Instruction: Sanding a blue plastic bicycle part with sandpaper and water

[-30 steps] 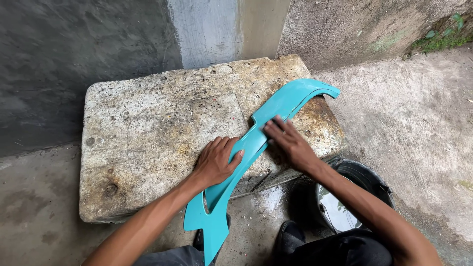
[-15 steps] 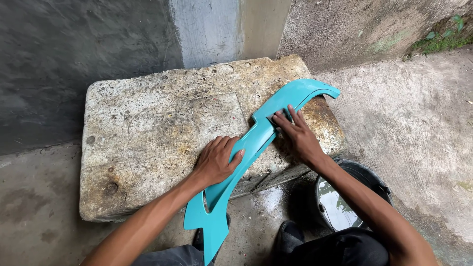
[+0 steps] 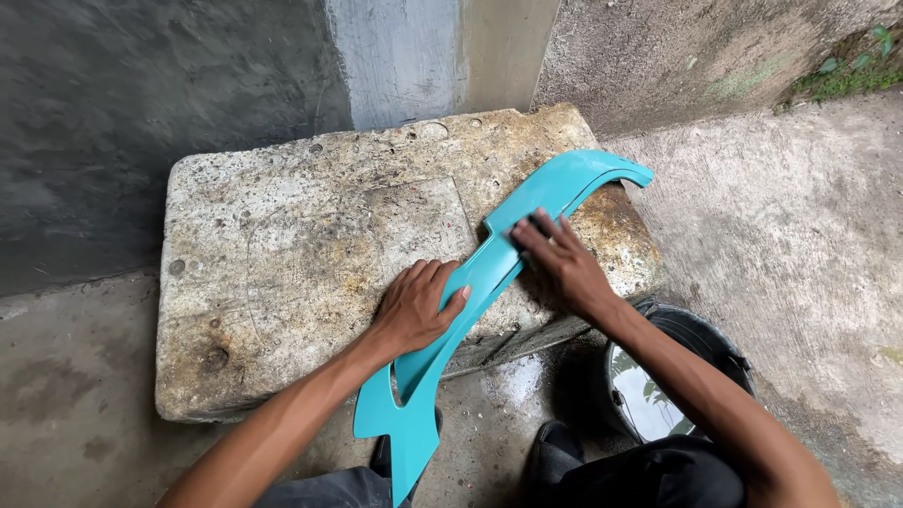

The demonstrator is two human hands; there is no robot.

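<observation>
A long curved teal plastic panel (image 3: 574,183) lies slantwise across a stained concrete slab (image 3: 301,254), and its near end (image 3: 414,423) hangs over the slab's front edge toward my legs. My left hand (image 3: 414,309) rests on the panel's middle, with the fingers wrapped over its edge, pinning it down. My right hand (image 3: 562,263) lies flat on the panel a little farther up. Its fingers press a small dark pad (image 3: 532,226) against the teal surface; most of the pad is hidden under the fingers.
A black bucket of water (image 3: 658,386) stands on the wet ground at lower right, beside my dark shoe (image 3: 550,452). A dark grey wall (image 3: 141,113) and a pale concrete pillar (image 3: 404,56) rise behind the slab. Rough concrete ground (image 3: 800,235) slopes away on the right.
My right hand has slid a short way along the panel with the dark pad under its fingers. The left hand and the panel have stayed in place.
</observation>
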